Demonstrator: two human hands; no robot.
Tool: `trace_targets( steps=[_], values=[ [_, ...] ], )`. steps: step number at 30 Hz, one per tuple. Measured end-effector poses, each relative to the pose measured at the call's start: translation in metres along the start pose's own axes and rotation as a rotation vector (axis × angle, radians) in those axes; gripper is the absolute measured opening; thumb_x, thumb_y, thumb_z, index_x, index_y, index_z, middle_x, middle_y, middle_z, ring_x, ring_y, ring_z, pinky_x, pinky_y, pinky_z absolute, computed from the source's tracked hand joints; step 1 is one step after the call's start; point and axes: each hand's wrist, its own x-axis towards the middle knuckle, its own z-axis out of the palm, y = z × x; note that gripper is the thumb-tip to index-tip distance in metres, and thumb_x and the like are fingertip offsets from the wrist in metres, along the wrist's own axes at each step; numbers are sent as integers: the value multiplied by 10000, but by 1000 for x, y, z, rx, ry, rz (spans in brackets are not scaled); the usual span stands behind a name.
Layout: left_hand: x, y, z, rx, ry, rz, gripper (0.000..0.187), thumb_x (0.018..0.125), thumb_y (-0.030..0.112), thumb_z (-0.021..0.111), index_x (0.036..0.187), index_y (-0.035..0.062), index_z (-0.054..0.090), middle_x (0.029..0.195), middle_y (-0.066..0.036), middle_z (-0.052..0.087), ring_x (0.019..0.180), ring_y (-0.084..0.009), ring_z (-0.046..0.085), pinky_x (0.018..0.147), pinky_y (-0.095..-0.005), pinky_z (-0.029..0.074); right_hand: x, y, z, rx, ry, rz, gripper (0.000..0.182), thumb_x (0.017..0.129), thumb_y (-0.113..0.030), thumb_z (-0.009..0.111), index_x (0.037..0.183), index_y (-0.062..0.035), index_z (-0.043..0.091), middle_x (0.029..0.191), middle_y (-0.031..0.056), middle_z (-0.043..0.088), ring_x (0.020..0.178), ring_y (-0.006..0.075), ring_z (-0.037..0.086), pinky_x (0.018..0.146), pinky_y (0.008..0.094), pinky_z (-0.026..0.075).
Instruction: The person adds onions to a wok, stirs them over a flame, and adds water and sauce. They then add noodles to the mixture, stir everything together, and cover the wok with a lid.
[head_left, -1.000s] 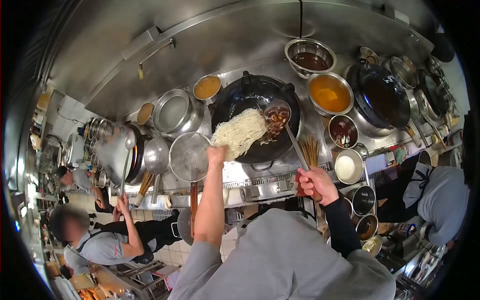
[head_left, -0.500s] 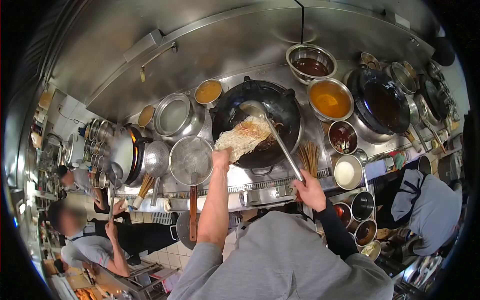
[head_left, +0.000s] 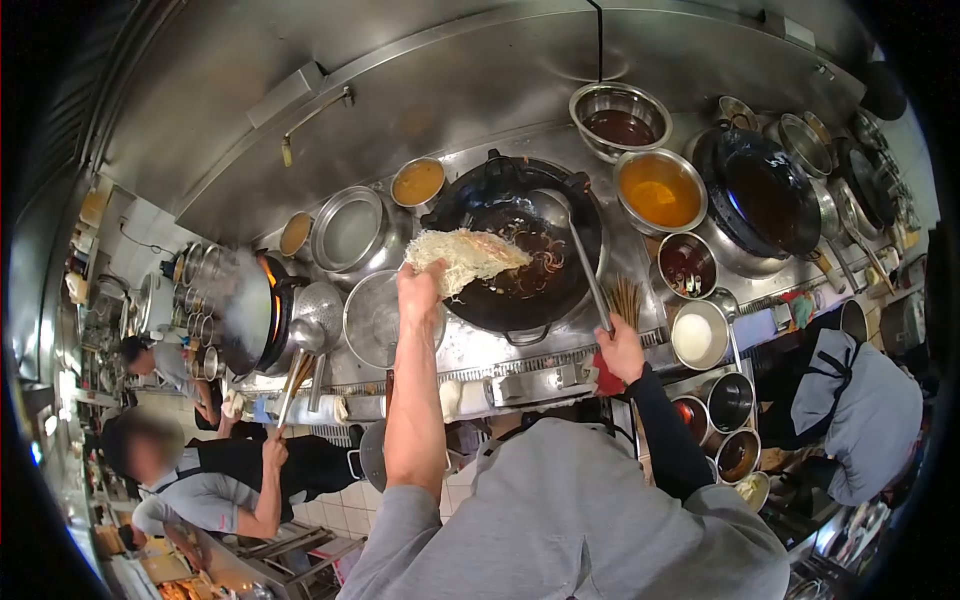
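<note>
In the head view, my left hand (head_left: 421,286) is closed on a pale, tangled mass of noodles (head_left: 462,262) at the wok's left side. Part of the mass is stained brown, and I see no plate under it. My right hand (head_left: 622,352) grips the handle of a long metal ladle (head_left: 588,262), its bowl inside the wok near the upper right wall. Dark liquid with thin pale strips (head_left: 540,256) lies in the bottom of the black wok (head_left: 505,310).
To the left are a wire strainer (head_left: 375,330) and a pot (head_left: 350,232). On the right stand a bowl of orange liquid (head_left: 661,193), a white-filled container (head_left: 694,337) and a bamboo brush (head_left: 626,297). A co-worker (head_left: 215,490) handles a ladle by a steaming wok.
My left hand has moved up and left, bringing the noodles toward the wok's left rim. The ladle's bowl has shifted right, away from them, uncovering the strips below.
</note>
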Motion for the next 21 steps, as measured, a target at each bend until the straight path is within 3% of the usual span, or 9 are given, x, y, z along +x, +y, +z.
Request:
trace_targets(
  steps=[2,3,6,11,14,18,21],
  values=[
    [-2,10,-4,16,39,28,338,903,28,695,1220,-44,602,1069,-118,722,835,-200,725,632,-309,574,-16,-36,0,142,-173,289,262,969,-194,628,1088,36,583,701,154,620,600,281,631,576,427,515],
    [-5,15,-5,-11,26,47,326,907,26,690,1215,-45,608,1069,-115,724,841,-200,725,636,-309,574,-24,-39,7,188,-198,183,187,985,-183,619,1025,-9,565,620,50,523,521,142,536,442,339,433],
    [-8,23,-14,-54,-16,105,320,924,21,677,1229,-56,621,1104,-115,726,859,-187,718,685,-303,566,-49,-60,7,579,-439,486,150,1004,-170,597,1075,-54,534,659,-5,498,468,74,449,370,272,340],
    [-3,20,-32,18,50,215,324,923,26,680,1232,-56,632,1118,-118,726,928,-188,697,793,-294,543,-58,-65,-11,1792,-657,1006,313,1059,-137,529,1319,36,515,799,-8,494,536,27,446,406,162,353],
    [8,8,-50,139,82,268,334,916,27,681,1235,-59,629,1121,-124,724,942,-203,697,808,-303,548,-65,-79,-30,1900,-665,1048,298,1061,-134,533,1274,72,497,812,-10,491,558,28,449,411,180,377],
    [18,-27,-69,273,38,207,344,884,32,690,1200,-92,632,1089,-176,732,917,-236,711,805,-352,557,-81,-79,-41,1542,-623,904,288,1043,-118,550,1288,25,502,806,-21,489,552,20,434,409,176,351],
    [26,-66,-66,488,74,220,312,840,69,717,1084,-121,679,1040,-244,745,914,-283,733,816,-382,557,-87,-92,-52,1336,-517,828,235,1025,-115,569,1234,-8,551,787,-28,485,546,16,409,408,177,310]
  ],
)
